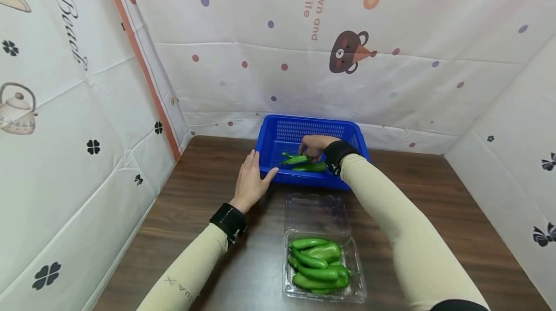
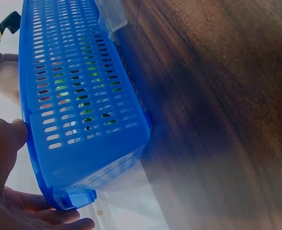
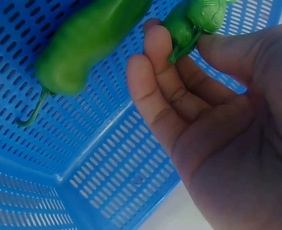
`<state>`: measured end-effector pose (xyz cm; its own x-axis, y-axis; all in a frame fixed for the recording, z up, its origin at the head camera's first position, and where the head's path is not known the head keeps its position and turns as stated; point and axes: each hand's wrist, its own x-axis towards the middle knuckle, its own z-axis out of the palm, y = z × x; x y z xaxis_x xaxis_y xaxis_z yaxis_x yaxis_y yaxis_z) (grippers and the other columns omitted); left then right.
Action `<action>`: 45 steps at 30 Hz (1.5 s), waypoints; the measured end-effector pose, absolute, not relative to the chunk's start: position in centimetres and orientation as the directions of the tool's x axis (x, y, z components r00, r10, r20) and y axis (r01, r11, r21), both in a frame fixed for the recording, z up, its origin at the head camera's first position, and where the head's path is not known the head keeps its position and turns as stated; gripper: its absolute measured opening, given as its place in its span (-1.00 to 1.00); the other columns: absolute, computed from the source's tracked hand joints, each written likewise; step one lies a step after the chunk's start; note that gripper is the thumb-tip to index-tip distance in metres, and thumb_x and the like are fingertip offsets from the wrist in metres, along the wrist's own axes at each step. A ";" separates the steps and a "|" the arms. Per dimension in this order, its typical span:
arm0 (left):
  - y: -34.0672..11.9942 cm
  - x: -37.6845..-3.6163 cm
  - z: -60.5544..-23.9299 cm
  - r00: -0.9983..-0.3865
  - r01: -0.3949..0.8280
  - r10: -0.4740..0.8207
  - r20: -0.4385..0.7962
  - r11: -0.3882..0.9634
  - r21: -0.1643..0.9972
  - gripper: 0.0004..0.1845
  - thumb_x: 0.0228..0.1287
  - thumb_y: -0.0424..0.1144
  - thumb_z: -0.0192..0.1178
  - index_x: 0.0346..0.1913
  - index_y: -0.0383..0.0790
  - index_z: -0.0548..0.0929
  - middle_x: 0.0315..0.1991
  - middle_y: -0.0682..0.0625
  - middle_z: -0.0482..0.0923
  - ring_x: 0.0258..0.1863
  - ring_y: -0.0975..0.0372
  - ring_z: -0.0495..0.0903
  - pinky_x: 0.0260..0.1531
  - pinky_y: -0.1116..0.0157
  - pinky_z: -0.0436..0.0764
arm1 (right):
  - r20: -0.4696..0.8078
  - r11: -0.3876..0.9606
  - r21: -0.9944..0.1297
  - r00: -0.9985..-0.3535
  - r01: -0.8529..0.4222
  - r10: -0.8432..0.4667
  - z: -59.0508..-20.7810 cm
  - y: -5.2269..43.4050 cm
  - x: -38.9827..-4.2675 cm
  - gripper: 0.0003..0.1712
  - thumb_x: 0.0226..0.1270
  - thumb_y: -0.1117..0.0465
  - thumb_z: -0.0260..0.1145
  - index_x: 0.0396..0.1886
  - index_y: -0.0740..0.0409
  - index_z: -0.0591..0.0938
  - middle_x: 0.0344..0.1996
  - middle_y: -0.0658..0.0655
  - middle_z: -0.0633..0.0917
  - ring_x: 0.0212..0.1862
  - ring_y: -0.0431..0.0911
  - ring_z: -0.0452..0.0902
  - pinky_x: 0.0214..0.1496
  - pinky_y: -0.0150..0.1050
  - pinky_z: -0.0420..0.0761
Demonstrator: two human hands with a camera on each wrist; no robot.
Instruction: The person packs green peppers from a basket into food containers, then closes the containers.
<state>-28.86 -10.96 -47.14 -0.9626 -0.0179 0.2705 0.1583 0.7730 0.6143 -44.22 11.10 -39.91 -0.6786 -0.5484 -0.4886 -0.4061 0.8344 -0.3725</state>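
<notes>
Head view: the left hand is lying with straight fingers against the blue basket near corner at 9 o'clock, apparently steadying it, while the right hand is reaching inside. Left wrist view: the slotted basket wall is resting on the counter. Right wrist view: fingers and thumb are pinching a glossy green pepper by its stem end at 12 o'clock, a second pepper lying on the basket floor.
</notes>
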 end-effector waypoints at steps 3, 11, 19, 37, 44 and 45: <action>-11.0 -28.8 -47.3 -0.961 0.165 -0.015 0.275 0.768 0.618 -0.10 0.49 0.17 0.16 0.56 -0.46 0.17 0.58 -0.35 0.08 0.58 -0.16 0.08 0.54 -0.10 0.09 | -0.480 0.819 -0.393 -0.667 -0.418 -0.570 -39.9 11.6 -44.2 -0.56 0.58 0.37 0.02 0.33 0.27 0.59 0.11 0.28 0.67 -0.14 0.08 0.73 -0.07 -0.11 0.75; -11.2 -28.5 -47.8 -0.958 0.184 -0.006 0.286 0.750 0.635 -0.09 0.50 0.17 0.15 0.59 -0.42 0.13 0.60 -0.33 0.05 0.60 -0.14 0.03 0.55 -0.08 0.05 | -0.461 0.774 -0.468 -0.629 -0.427 -0.626 -39.4 13.0 -43.7 -0.56 0.62 0.37 -0.02 0.36 0.33 0.55 0.20 0.35 0.63 -0.08 0.18 0.72 0.00 -0.01 0.73; -11.4 -27.7 -47.9 -0.960 0.194 0.007 0.282 0.740 0.644 -0.10 0.51 0.15 0.16 0.59 -0.40 0.12 0.62 -0.30 0.01 0.60 -0.12 0.01 0.52 -0.10 0.10 | -0.420 0.731 -0.515 -0.611 -0.448 -0.671 -38.9 14.5 -43.1 -0.57 0.64 0.37 0.00 0.36 0.33 0.55 0.27 0.36 0.59 -0.10 0.20 0.73 -0.01 0.03 0.73; -11.3 -23.6 -47.8 -0.948 0.274 0.081 0.307 0.698 0.661 -0.08 0.47 0.17 0.20 0.60 -0.38 0.14 0.63 -0.31 -0.06 0.59 -0.09 0.04 0.49 -0.09 0.19 | -0.330 0.663 -0.625 -0.630 -0.412 -0.703 -38.1 17.1 -40.5 -0.58 0.65 0.37 0.00 0.36 0.28 0.57 0.09 0.30 0.66 -0.09 0.22 0.70 0.01 0.09 0.71; -10.9 -21.8 -47.3 -0.912 0.374 0.153 0.380 0.688 0.622 -0.09 0.43 0.14 0.27 0.57 -0.39 0.20 0.58 -0.31 0.12 0.56 -0.06 0.17 0.46 -0.06 0.26 | -0.280 0.629 -0.652 -0.636 -0.424 -0.719 -37.6 18.0 -38.8 -0.59 0.67 0.32 0.01 0.35 0.23 0.59 -0.26 0.21 0.66 -0.10 0.20 0.72 0.02 0.09 0.71; -10.8 -21.5 -47.3 -0.904 0.396 0.172 0.391 0.681 0.616 -0.09 0.42 0.13 0.28 0.57 -0.39 0.21 0.57 -0.32 0.15 0.54 -0.07 0.19 0.45 -0.05 0.28 | -0.269 0.621 -0.651 -0.633 -0.437 -0.726 -37.5 18.1 -38.5 -0.60 0.67 0.31 0.02 0.35 0.23 0.59 -0.26 0.22 0.68 -0.13 0.16 0.73 0.01 0.08 0.71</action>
<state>-21.51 -10.80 -47.31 -0.9041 0.1722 0.3910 0.3960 0.6811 0.6158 -38.50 18.08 -37.53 -0.6326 -0.7264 -0.2687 -0.4365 0.6210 -0.6510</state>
